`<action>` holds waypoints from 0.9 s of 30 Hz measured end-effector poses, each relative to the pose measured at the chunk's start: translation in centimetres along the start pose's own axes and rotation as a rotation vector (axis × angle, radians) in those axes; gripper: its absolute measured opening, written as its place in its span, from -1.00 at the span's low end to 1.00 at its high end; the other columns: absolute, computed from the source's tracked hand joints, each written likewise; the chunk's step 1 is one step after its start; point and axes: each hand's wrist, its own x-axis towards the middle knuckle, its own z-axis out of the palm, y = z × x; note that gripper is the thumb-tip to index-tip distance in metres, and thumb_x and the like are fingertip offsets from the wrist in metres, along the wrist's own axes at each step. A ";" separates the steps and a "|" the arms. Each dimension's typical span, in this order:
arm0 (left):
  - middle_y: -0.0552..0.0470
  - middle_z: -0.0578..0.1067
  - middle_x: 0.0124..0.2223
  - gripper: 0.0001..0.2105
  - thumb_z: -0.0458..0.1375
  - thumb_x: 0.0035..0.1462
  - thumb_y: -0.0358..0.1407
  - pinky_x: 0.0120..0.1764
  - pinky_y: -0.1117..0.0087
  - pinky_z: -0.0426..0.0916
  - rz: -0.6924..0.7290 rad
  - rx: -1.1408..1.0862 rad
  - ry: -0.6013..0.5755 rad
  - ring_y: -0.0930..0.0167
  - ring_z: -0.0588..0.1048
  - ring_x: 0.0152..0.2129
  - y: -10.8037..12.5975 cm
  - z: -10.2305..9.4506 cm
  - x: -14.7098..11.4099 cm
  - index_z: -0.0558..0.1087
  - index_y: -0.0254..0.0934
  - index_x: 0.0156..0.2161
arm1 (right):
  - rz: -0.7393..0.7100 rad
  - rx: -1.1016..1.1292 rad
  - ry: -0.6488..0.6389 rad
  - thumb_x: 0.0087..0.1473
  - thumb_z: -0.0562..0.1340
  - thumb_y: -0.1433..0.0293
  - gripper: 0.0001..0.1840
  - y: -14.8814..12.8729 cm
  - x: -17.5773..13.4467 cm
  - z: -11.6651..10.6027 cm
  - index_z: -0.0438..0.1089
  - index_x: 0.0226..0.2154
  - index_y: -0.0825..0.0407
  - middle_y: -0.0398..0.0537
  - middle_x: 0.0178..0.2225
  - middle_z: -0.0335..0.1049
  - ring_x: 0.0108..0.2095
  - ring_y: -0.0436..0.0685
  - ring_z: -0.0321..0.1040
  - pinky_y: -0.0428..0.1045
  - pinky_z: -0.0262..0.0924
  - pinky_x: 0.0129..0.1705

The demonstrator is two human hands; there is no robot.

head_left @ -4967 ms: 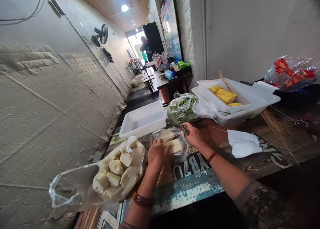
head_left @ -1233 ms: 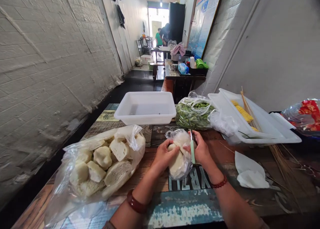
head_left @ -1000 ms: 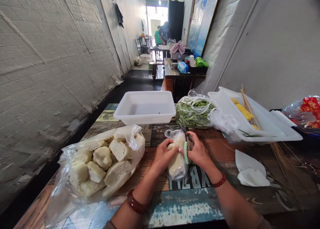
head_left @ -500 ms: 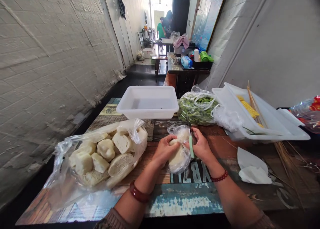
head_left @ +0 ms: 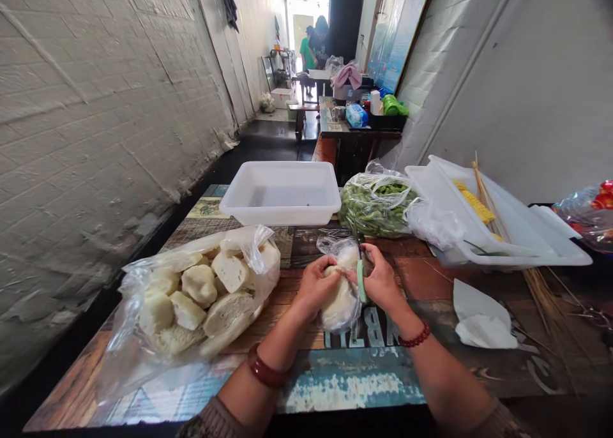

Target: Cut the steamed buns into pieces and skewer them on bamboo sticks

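Observation:
A small clear plastic bag (head_left: 341,307) with a pale, whitish mass inside lies on the table in front of me. My left hand (head_left: 318,283) is closed on the gathered plastic at its upper part. At the same spot, the fingertips of my right hand (head_left: 378,278) meet the bag. That hand also grips a cutting tool with a pale green handle (head_left: 361,282) and a dark blade pointing away from me; knife or scissors, I cannot tell. To the left, a large open plastic bag (head_left: 117,355) holds several pale, spongy chunks (head_left: 198,285).
Beyond my hands stands a white plastic tub (head_left: 280,214). Bagged green pods (head_left: 378,205) sit beside white trays (head_left: 527,249) with corn (head_left: 472,202) and skewers (head_left: 483,195). White paper (head_left: 483,326) lies at right. Two people (head_left: 320,42) are in the far background.
The green-handled tool and my right hand have shifted slightly left, closer to the left hand. Both hands stay on the small bag.

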 end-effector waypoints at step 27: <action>0.01 0.56 -0.25 -0.54 0.41 -0.23 -0.20 -0.32 0.42 0.35 0.093 -0.337 0.374 0.40 0.49 -0.41 0.0 -2.1 1.9 0.43 -0.27 -0.18 | -0.105 -0.513 -0.129 -0.03 0.32 0.36 -0.39 1.0 0.9 -5.1 0.36 0.13 0.00 0.09 -0.11 0.55 -0.13 0.26 0.49 0.12 0.34 -0.06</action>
